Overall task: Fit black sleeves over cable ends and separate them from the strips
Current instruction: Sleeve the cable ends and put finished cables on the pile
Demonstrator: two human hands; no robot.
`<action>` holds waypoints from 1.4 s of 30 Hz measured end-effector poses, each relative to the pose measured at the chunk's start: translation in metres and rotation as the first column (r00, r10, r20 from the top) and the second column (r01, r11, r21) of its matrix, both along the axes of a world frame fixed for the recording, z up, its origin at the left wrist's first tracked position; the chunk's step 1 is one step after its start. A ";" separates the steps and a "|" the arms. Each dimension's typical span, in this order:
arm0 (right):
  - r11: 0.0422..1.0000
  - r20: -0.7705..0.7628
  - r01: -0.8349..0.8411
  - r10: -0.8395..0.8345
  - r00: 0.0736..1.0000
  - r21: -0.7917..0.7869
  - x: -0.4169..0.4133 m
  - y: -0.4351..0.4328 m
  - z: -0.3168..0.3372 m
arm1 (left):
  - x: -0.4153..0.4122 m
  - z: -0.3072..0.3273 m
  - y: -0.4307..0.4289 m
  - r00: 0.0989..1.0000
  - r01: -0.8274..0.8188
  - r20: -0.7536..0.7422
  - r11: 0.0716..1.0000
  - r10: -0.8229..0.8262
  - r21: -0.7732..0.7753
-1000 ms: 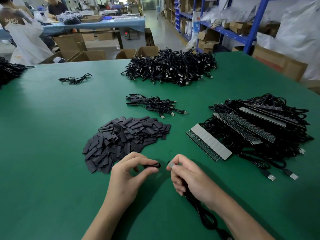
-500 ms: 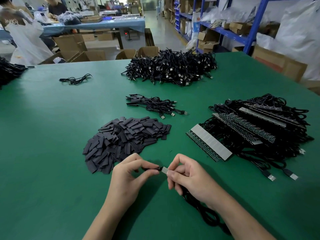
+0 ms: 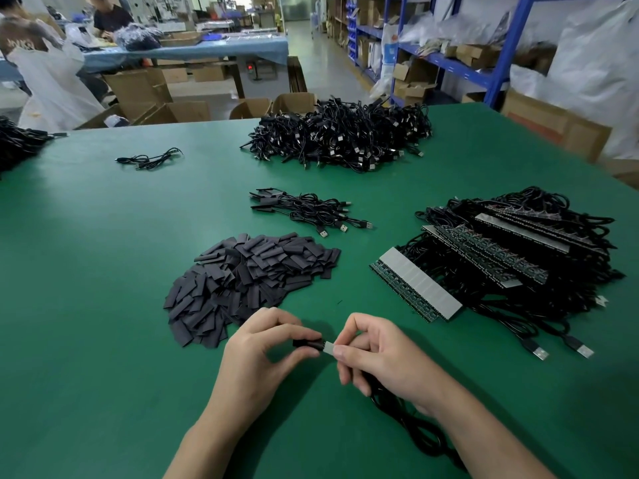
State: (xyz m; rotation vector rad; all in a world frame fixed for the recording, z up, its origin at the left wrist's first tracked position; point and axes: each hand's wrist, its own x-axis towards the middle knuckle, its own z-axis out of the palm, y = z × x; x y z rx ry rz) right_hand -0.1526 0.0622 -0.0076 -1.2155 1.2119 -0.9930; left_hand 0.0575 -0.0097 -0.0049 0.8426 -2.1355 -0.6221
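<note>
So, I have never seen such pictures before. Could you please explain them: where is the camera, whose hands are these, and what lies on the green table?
There is no machine here: a person works with bare hands, and the picture comes from a camera worn on the head, looking forward and down. The left hand pinches one black sleeve; the right hand pinches a pale cable end, with its cable trailing toward the person. The sleeve's mouth meets that end. On the green table lie a pile of loose sleeves, strips with cables attached on the right, a small bundle of cables in the middle, and a big heap of cables farther back.
</note>
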 end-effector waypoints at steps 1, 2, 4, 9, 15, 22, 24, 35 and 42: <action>1.000 0.002 -0.001 0.001 1.000 0.004 0.000 0.000 0.001 | 0.000 0.000 0.000 1.000 0.005 0.004 1.000 -0.005 -0.003; 1.000 0.002 -0.002 0.002 1.000 0.007 0.000 0.000 0.001 | 0.001 0.000 0.000 1.000 0.012 0.008 1.000 -0.012 -0.003; 1.000 0.002 -0.009 0.009 1.000 0.010 -0.001 0.000 0.001 | 0.001 0.001 0.000 0.999 0.031 0.012 1.000 -0.031 0.007; 1.000 0.001 -0.016 0.016 1.000 0.019 -0.003 0.000 0.001 | 0.004 0.002 -0.002 0.997 0.070 0.006 0.995 -0.071 0.072; 0.999 0.004 -0.017 0.017 1.000 0.033 -0.002 0.000 0.002 | 0.005 -0.001 -0.003 0.997 0.080 0.012 0.995 -0.081 0.064; 0.999 -0.032 -0.008 0.009 0.999 0.033 0.000 0.000 0.006 | 0.003 -0.005 -0.003 0.997 0.059 0.052 0.998 -0.059 -0.002; 0.999 -0.038 -0.007 0.008 0.999 0.033 0.001 0.001 0.006 | 0.002 -0.005 -0.002 0.997 0.061 0.054 0.998 -0.061 -0.010; 0.999 0.034 -0.037 0.036 0.999 0.029 -0.003 0.000 0.002 | 0.001 -0.006 0.000 0.995 0.082 0.052 0.996 -0.081 -0.020; 0.979 -0.441 0.139 -0.193 0.877 -0.152 -0.014 0.003 0.007 | 0.004 -0.005 -0.002 0.997 0.047 0.056 0.999 -0.046 -0.018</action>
